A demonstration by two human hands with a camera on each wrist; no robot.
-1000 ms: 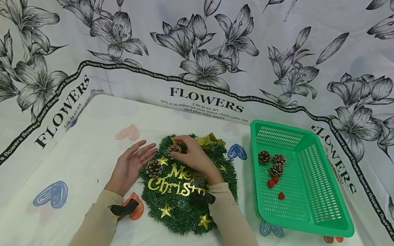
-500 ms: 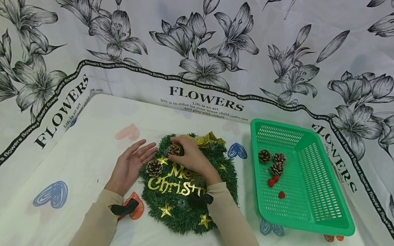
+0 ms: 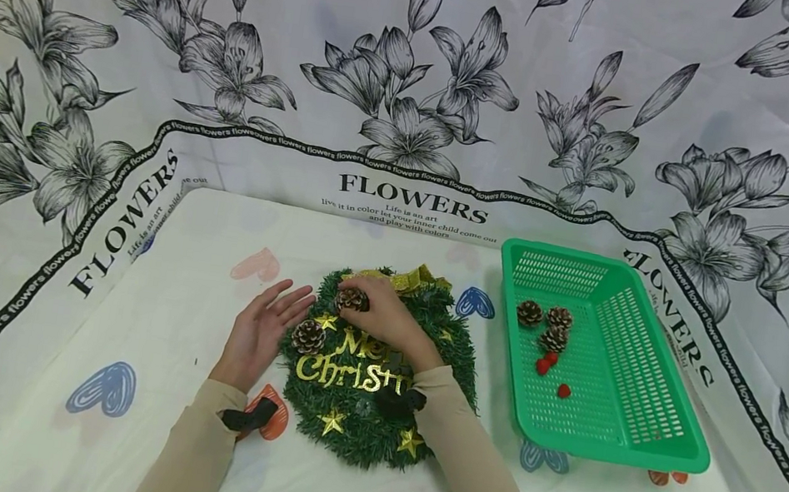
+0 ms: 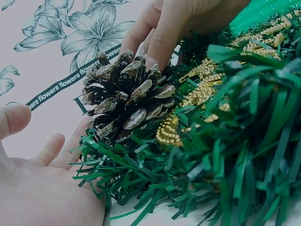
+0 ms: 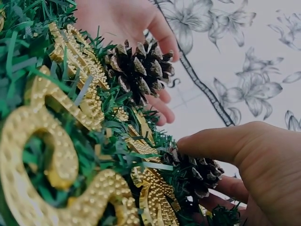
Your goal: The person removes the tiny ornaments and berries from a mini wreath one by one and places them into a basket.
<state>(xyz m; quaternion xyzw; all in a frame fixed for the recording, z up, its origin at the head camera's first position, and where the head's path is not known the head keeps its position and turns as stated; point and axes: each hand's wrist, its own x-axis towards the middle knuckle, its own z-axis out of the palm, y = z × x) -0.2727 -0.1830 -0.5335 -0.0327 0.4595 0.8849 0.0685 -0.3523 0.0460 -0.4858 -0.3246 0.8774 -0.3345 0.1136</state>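
A green tinsel wreath (image 3: 368, 436) with gold "Merry Christmas" lettering (image 3: 335, 372) and gold stars lies flat on the table. At its upper left, my right hand (image 3: 391, 313) holds a pine cone (image 3: 352, 299) between thumb and fingers, right at the tinsel. Another pine cone (image 3: 308, 336) sits on the wreath's left edge, large in the left wrist view. Beside that edge my left hand (image 3: 259, 336) rests palm up, fingers extended and gripping nothing. In the right wrist view, the held pine cone (image 5: 200, 174) is low among the tinsel, with the thumb (image 5: 211, 143) over it.
To the right stands a green plastic basket (image 3: 607, 457) with several pine cones (image 3: 554, 338) and red berry-like pieces (image 3: 543, 366) inside. A gold bow (image 3: 420, 279) tops the wreath. Behind the table hangs a flower-printed cloth (image 3: 419, 73).
The fingers of my right hand have shifted slightly on the pine cone, and more of it shows. My left hand, the wreath and the basket stay where they were.
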